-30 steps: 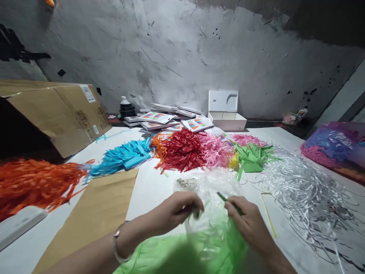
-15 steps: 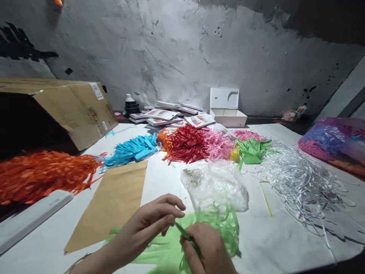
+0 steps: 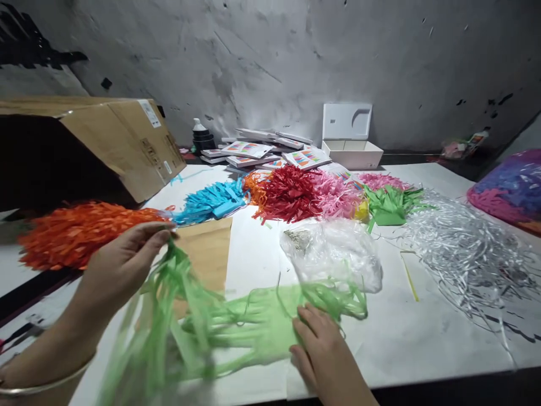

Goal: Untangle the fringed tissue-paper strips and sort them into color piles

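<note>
My left hand [image 3: 127, 262] is raised at the left, its fingers pinched on the top of a bunch of green strips [image 3: 175, 282]. The strips hang down, blurred by motion. On the table lies a light green fringed sheet [image 3: 276, 321], cut into strips at its left and right sides. My right hand [image 3: 319, 344] rests on the right part of this sheet, palm down with its fingers spread. Behind the sheet is a clear plastic bag [image 3: 338, 251] with white stuff inside. A brown paper sheet [image 3: 209, 248] lies partly behind the hanging strips.
Orange [image 3: 84, 231], blue [image 3: 211, 200], red [image 3: 291, 194] and silver [image 3: 469, 248] fringe bundles cross the table. Flat boxes [image 3: 253, 149] and an open white box [image 3: 353, 153] stand behind. At the left is a cardboard box [image 3: 127, 141], at the right a colourful bag [image 3: 511, 186].
My left hand has moved left and up, lifting the green strips. My right hand has opened from its grip on a green piece and now lies on the sheet. The view has shifted.
</note>
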`<state>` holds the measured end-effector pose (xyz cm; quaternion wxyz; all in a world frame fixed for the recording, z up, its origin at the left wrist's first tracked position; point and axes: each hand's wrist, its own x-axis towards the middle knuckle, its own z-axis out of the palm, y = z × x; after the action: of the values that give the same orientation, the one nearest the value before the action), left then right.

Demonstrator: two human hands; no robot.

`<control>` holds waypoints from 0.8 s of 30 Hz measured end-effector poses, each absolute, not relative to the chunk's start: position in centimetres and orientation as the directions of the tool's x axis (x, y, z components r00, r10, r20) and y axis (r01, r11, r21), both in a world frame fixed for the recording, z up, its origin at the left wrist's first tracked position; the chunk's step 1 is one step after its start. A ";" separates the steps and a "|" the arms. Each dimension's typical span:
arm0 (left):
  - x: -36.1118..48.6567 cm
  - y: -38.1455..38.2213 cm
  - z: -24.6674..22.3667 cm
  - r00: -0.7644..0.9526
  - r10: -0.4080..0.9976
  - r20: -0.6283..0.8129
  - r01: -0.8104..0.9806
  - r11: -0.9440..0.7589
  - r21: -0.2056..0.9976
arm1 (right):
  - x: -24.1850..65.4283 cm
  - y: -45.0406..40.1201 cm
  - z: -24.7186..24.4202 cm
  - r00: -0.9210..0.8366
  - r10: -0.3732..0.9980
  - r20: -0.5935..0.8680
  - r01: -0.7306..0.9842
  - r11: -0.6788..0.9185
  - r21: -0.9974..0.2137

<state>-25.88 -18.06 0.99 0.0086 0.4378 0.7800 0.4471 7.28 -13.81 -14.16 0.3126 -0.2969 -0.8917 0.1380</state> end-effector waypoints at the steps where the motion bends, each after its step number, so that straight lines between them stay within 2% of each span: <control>1: -26.2 -17.7 0.6 -0.524 0.695 0.493 0.808 0.221 0.547 | 7.8 -13.8 -15.0 -0.627 0.608 0.486 0.473 0.794 -0.383; 2: -26.0 -17.4 -0.3 -0.399 0.707 0.584 0.902 0.188 0.389 | 8.2 -13.8 -15.8 -0.617 0.603 0.505 0.494 0.797 -0.347; 4: -23.7 -17.0 -3.2 -0.103 0.755 0.648 0.979 -0.039 0.201 | 8.6 -14.0 -16.6 -0.591 0.604 0.535 0.524 0.791 -0.315; 6: -20.0 -17.1 -6.6 0.220 0.850 0.479 0.914 -0.351 0.202 | 8.6 -14.2 -16.8 -0.554 0.628 0.547 0.552 0.769 -0.323; 7: -18.0 -17.2 -8.2 0.377 0.836 0.399 0.850 -0.483 0.211 | 8.4 -14.3 -16.7 -0.541 0.644 0.542 0.568 0.754 -0.329; 8: -16.1 -17.4 -9.5 0.488 0.822 0.294 0.799 -0.556 0.227 | 8.3 -14.3 -16.5 -0.538 0.657 0.528 0.585 0.742 -0.327; 9: -14.6 -17.7 -10.4 0.541 0.804 0.248 0.766 -0.592 0.252 | 8.1 -14.3 -16.3 -0.539 0.670 0.511 0.601 0.731 -0.324; 12: -12.4 -18.4 -11.1 0.550 0.823 0.143 0.767 -0.565 0.304 | 8.0 -14.0 -15.8 -0.512 0.716 0.475 0.636 0.688 -0.351; 15: -12.5 -19.0 -10.4 0.528 0.843 0.101 0.777 -0.528 0.343 | 9.3 -13.0 -15.4 -0.355 0.799 0.486 0.641 0.586 -0.495; 17: -12.9 -19.3 -10.2 0.521 0.849 0.093 0.779 -0.517 0.354 | 11.6 -11.9 -15.3 -0.135 0.896 0.422 0.647 0.402 -0.647; 19: -12.9 -19.5 -10.5 0.508 0.855 0.101 0.787 -0.509 0.349 | 15.2 -10.6 -15.3 0.125 0.961 0.248 0.629 0.117 -0.768; 20: -12.9 -19.5 -10.6 0.501 0.859 0.108 0.790 -0.505 0.347 | 17.4 -10.1 -15.3 0.224 0.963 0.154 0.615 -0.017 -0.788; 21: -12.8 -19.6 -10.8 0.497 0.860 0.116 0.791 -0.504 0.346 | 19.6 -9.6 -15.3 0.314 0.944 0.097 0.616 -0.125 -0.778; 22: -12.7 -19.6 -11.0 0.495 0.859 0.130 0.789 -0.507 0.346 | 21.9 -9.2 -15.2 0.375 0.920 0.111 0.650 -0.175 -0.740; 23: -12.7 -19.6 -11.1 0.493 0.858 0.145 0.787 -0.511 0.345 | 23.8 -9.1 -15.2 0.380 0.896 0.229 0.735 -0.143 -0.663; 24: -12.6 -19.6 -11.2 0.494 0.855 0.160 0.784 -0.517 0.344 | 25.4 -9.1 -15.1 0.305 0.870 0.387 0.840 -0.054 -0.539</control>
<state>-12.61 -19.62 -11.16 0.1133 0.8567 0.4782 0.1565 25.41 -9.14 -15.09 0.3544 -0.7258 -0.5892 0.0209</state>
